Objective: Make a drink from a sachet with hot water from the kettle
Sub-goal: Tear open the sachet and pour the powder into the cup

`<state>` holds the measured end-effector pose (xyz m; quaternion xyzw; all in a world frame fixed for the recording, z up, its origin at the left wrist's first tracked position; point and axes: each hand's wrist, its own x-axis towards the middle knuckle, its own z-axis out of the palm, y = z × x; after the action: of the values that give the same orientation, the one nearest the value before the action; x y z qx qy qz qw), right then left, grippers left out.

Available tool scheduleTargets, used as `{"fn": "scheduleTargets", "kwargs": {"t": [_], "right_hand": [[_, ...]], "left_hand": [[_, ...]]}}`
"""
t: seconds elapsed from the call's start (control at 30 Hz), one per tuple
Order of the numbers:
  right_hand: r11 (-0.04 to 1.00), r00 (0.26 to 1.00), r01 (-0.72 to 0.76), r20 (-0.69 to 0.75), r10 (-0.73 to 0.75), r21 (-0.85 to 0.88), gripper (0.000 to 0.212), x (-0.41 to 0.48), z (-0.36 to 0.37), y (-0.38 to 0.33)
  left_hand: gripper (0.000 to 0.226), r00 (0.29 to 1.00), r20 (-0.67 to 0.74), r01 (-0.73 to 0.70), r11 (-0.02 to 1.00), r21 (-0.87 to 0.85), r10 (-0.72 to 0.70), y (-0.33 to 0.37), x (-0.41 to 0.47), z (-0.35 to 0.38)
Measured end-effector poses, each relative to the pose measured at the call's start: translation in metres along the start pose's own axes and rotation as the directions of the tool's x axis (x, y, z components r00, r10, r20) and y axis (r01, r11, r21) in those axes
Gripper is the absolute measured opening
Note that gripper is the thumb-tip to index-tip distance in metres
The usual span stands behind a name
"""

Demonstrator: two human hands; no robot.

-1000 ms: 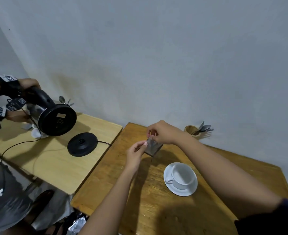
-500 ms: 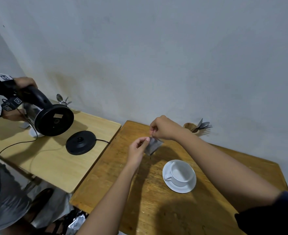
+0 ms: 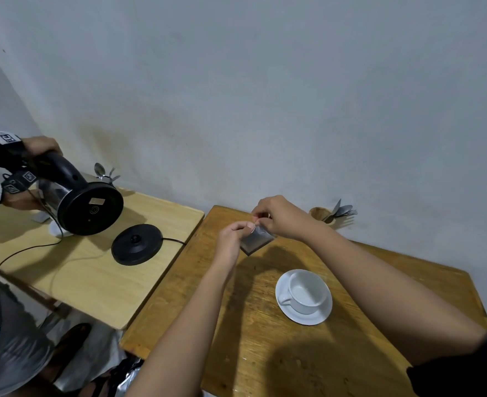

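Note:
A small grey sachet (image 3: 256,240) hangs above the dark wooden table (image 3: 265,339), pinched at its top edge by both hands. My left hand (image 3: 232,239) grips its left corner and my right hand (image 3: 279,217) grips the top beside it. A white cup (image 3: 305,290) stands empty on a white saucer (image 3: 319,315) nearer to me, to the right of the sachet. Far left, another person's gloved hands tip a black kettle (image 3: 84,207) on its side over the lighter table. The kettle's black base (image 3: 137,247) lies flat on that table.
A wooden holder with spoons and forks (image 3: 326,214) stands at the wall behind my right hand. A black cord (image 3: 21,253) runs across the light table (image 3: 93,276). Another cutlery cluster (image 3: 104,174) stands behind the kettle. A seated person's clothing fills the lower left.
Both hands have lifted the sachet slightly and drawn closer together at its top edge. The other person keeps the kettle tipped, shifted a little left.

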<state>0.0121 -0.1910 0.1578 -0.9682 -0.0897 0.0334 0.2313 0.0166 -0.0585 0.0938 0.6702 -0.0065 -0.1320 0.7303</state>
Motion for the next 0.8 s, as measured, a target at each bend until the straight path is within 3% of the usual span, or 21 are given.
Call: {"fn": "scheduleTargets", "kwargs": {"t": [0.37, 0.57, 0.8], "right_hand": [[0.964, 0.95, 0.235, -0.18, -0.255, -0.123, 0.019, -0.024, 0.008, 0.005], [0.971, 0.948, 0.237, -0.209, -0.239, -0.032, 0.016, -0.028, 0.006, 0.003], [0.953, 0.932, 0.302, -0.215, -0.292, 0.014, 0.014, -0.031, 0.005, 0.0]], "left_hand": [[0.011, 0.995, -0.072, 0.061, 0.995, -0.079, -0.067, 0.009, 0.012, 0.0], [0.012, 0.99, -0.128, 0.043, 0.997, -0.064, -0.051, 0.012, 0.018, -0.007], [0.014, 0.976, -0.21, -0.076, 0.994, -0.082, 0.057, 0.007, 0.019, -0.015]]}}
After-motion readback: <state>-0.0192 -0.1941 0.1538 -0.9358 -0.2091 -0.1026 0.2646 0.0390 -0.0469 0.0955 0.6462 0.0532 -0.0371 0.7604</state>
